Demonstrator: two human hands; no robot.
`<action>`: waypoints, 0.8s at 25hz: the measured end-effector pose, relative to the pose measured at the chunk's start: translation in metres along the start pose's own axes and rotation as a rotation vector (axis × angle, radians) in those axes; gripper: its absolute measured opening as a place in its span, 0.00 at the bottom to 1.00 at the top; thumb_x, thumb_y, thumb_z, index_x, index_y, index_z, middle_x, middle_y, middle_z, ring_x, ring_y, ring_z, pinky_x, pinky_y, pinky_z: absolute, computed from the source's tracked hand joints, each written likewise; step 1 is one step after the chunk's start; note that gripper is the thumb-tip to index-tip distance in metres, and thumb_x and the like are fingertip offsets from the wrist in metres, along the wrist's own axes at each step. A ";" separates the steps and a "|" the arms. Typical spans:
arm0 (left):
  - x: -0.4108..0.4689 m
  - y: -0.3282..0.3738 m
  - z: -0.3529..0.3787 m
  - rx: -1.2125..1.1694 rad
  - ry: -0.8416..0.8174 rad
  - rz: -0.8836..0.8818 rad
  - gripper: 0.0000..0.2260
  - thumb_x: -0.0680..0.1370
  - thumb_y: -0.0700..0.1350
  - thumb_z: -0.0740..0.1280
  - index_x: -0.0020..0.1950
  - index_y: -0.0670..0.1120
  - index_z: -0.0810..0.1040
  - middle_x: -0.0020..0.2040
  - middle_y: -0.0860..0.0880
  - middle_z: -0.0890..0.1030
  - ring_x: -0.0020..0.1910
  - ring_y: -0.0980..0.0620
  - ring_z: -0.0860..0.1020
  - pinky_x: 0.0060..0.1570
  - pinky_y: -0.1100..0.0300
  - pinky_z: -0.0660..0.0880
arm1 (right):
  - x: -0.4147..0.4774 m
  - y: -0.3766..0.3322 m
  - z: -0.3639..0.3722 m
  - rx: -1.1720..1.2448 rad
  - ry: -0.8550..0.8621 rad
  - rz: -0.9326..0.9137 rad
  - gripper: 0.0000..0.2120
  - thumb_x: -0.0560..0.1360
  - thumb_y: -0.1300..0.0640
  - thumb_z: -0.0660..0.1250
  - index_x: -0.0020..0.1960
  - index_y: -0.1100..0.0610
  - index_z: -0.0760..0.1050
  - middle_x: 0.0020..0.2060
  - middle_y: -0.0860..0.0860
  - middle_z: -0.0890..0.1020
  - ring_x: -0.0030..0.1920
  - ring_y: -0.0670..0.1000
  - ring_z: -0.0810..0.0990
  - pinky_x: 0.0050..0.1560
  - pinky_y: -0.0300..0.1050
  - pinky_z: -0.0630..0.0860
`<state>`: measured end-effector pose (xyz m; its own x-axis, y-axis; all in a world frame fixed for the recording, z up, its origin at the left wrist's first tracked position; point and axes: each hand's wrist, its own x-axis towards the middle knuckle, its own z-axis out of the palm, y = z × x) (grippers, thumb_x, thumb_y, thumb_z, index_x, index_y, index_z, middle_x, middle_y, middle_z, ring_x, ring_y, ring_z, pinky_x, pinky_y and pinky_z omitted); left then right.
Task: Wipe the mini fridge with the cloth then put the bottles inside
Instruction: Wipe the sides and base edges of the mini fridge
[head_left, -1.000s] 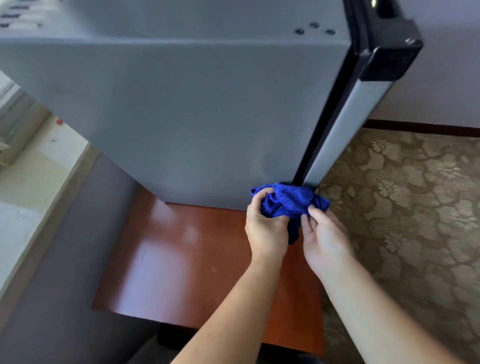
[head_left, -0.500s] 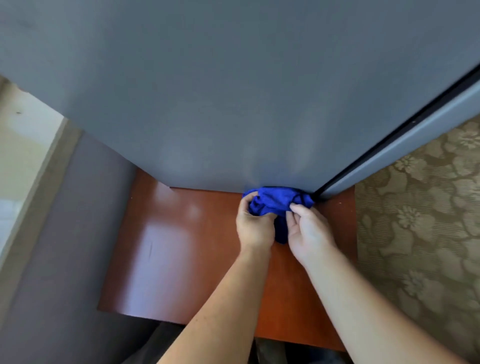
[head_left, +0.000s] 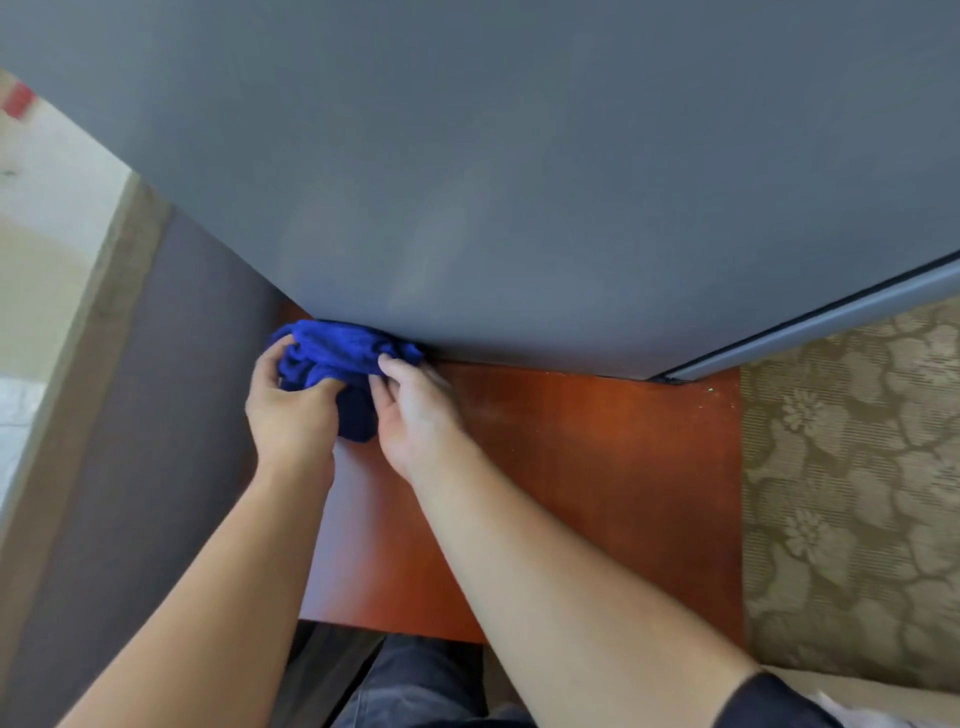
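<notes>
Both hands, left hand (head_left: 291, 410) and right hand (head_left: 415, 410), clutch the bunched cloth (head_left: 337, 353) against the mini fridge (head_left: 519, 182) base at frame centre-left; loose folds could snag underneath

Soft daylight comes from the left — the pale floor (head_left: 47, 208) there is washed out. A dull sheen lies on the wooden table (head_left: 597, 467). Edges bend and blur slightly — wide-angle distortion.

I see a fridge (head_left: 519, 182) with a smooth, matt grey side, a fuzzy blue cloth (head_left: 337, 353) bunched at its bottom edge, a glossy reddish wood table (head_left: 597, 467), and carpet (head_left: 852, 467) with a woven floral texture.
</notes>
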<state>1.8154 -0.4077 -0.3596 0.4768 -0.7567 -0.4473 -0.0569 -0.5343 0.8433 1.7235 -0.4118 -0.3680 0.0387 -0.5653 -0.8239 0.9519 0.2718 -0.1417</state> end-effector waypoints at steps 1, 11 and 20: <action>-0.003 -0.004 0.008 -0.020 -0.011 -0.004 0.26 0.70 0.32 0.71 0.62 0.54 0.79 0.54 0.51 0.85 0.50 0.55 0.84 0.51 0.61 0.81 | -0.003 -0.009 -0.005 0.004 0.017 -0.015 0.11 0.79 0.73 0.64 0.52 0.59 0.78 0.44 0.53 0.83 0.45 0.46 0.82 0.53 0.39 0.80; -0.126 -0.054 0.161 -0.154 -0.205 -0.132 0.23 0.70 0.27 0.71 0.62 0.46 0.79 0.50 0.46 0.86 0.42 0.55 0.83 0.48 0.61 0.81 | -0.040 -0.164 -0.133 0.076 0.208 -0.294 0.14 0.80 0.70 0.65 0.65 0.65 0.75 0.53 0.59 0.82 0.50 0.50 0.83 0.39 0.39 0.85; -0.171 -0.065 0.198 0.040 -0.528 -0.096 0.18 0.72 0.34 0.71 0.52 0.57 0.80 0.40 0.57 0.86 0.38 0.58 0.83 0.50 0.59 0.82 | -0.053 -0.223 -0.177 -0.044 0.249 -0.352 0.12 0.81 0.70 0.61 0.63 0.65 0.76 0.57 0.58 0.83 0.60 0.50 0.83 0.57 0.39 0.80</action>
<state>1.5639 -0.3185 -0.3974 -0.0243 -0.7845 -0.6197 -0.0734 -0.6168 0.7837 1.4550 -0.3053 -0.3899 -0.3659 -0.4262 -0.8273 0.8796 0.1319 -0.4570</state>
